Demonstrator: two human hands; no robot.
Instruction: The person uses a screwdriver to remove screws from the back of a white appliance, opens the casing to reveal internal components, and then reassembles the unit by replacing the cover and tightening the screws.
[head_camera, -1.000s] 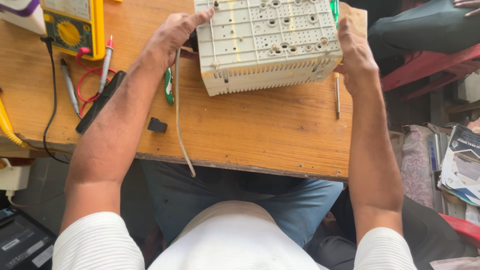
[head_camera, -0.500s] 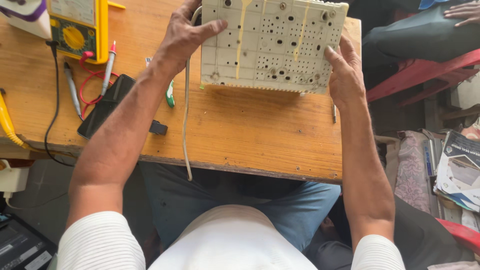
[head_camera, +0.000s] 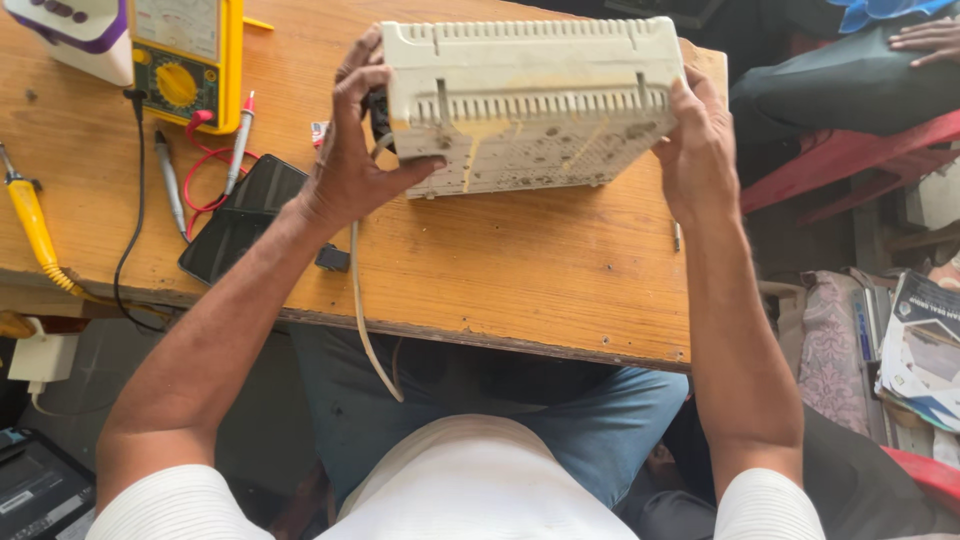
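Both hands hold a dirty cream plastic box (head_camera: 530, 105) up over the far part of the wooden bench (head_camera: 520, 270). The box is tipped, so its slotted side faces us. The left hand (head_camera: 355, 165) grips the left end, with fingers (head_camera: 365, 75) curled tight over the top and the thumb pressed under it. The right hand (head_camera: 700, 150) grips the right end, fingers wrapped round it. A pale cord (head_camera: 362, 300) hangs from the box's left end, off the near edge of the bench. To the left lie a black phone (head_camera: 240, 215), a yellow meter (head_camera: 190, 60) with red and black probes (head_camera: 205, 165), and a yellow-handled tool (head_camera: 35, 225).
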